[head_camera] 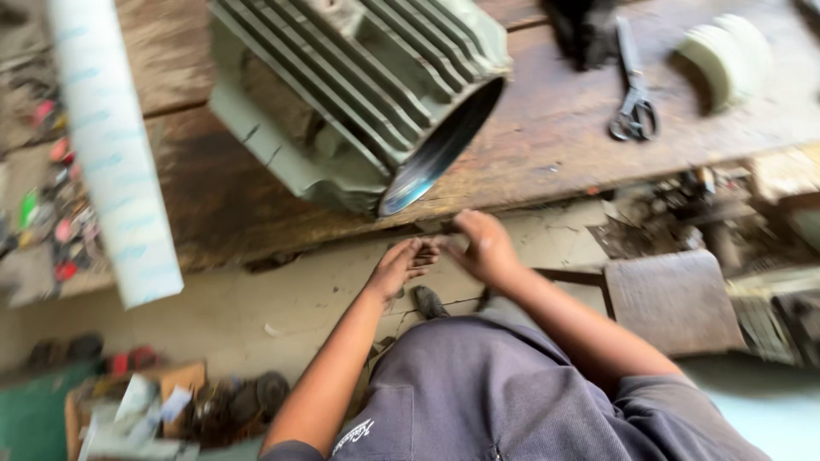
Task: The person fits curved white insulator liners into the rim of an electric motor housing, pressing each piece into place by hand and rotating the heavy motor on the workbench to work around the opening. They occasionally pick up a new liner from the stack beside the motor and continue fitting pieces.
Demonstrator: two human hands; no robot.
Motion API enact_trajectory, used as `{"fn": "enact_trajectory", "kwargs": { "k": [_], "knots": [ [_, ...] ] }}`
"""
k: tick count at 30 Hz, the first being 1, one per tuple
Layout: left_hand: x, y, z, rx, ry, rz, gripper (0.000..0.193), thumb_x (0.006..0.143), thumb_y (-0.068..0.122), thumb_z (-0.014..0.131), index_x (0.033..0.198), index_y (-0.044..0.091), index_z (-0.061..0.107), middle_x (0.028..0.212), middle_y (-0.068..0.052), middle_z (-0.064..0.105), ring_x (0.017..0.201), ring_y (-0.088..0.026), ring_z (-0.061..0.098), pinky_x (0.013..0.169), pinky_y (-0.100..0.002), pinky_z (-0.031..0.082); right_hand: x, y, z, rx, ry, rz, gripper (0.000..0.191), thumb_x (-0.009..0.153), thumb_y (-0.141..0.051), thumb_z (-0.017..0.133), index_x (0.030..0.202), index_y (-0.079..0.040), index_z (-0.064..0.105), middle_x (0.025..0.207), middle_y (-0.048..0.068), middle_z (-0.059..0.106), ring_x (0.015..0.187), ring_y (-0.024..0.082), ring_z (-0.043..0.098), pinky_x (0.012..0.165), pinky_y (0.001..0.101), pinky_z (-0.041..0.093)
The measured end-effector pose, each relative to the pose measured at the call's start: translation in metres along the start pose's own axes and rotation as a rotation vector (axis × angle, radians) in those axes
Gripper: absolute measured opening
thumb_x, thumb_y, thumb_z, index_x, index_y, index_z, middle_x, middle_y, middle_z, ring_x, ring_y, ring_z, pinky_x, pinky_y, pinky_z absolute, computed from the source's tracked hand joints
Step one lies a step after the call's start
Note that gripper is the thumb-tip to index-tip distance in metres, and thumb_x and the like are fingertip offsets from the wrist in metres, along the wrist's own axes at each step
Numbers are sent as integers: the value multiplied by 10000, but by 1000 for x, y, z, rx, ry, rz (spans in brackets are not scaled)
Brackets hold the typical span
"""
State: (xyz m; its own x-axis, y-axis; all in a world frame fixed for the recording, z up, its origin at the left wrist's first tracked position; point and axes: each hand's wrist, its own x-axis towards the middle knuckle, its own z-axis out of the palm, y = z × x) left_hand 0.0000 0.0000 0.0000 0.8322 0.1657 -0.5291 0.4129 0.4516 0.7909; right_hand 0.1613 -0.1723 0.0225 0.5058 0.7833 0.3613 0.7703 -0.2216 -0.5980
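A grey-green finned motor housing [359, 94] lies on its side on a worn wooden bench [555, 137], its open round end facing the bench's front edge. Just below that edge my left hand [400, 266] and my right hand [483, 248] meet, fingertips bunched close together. A small dark bit [440, 228] shows between them, but motion blur hides what it is and which hand grips it. Both forearms reach forward over my grey trousers [478, 393].
Black scissors [634, 98] and a pale green ribbed part [726, 55] lie on the bench at the right. A white roll [111, 145] leans across the left. A brown square stool [675, 300] stands right of my arm. Small parts litter the floor at left and a box [137, 414] sits below.
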Motion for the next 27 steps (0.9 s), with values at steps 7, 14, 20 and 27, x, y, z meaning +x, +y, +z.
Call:
{"fn": "enact_trajectory", "kwargs": {
  "k": [7,14,20,27],
  "knots": [
    [20,65,83,-697,-261,-37,1111,835,906,180,1575,92,332,1580,-200,400,1424,-351,452,1156,-525,382,9,-38,-15,-170,125,-191,901,737,-585,732,1448,-79,506,1487,221,489,1372,419,499,1126,667,279],
    [11,133,49,-181,-441,263,823,967,701,420,1490,66,440,1507,-149,521,1345,-283,559,1085,-434,470,15,123,-133,-557,256,496,464,928,-369,849,1232,-67,673,1299,164,642,1196,345,612,1022,497,491],
    [84,92,118,-127,33,179,336,1069,332,501,1173,53,657,1113,-73,732,976,-154,677,814,-302,534,73,262,-298,-690,233,778,498,841,-295,832,1260,-103,644,1316,178,591,1226,380,524,993,516,447],
    [89,49,156,-85,164,148,274,1020,300,566,1145,81,672,1069,-44,740,923,-126,678,782,-282,529,93,319,-298,-787,128,608,387,799,-89,723,1171,-96,616,1113,183,669,1062,388,633,853,556,453]
  ]
}}
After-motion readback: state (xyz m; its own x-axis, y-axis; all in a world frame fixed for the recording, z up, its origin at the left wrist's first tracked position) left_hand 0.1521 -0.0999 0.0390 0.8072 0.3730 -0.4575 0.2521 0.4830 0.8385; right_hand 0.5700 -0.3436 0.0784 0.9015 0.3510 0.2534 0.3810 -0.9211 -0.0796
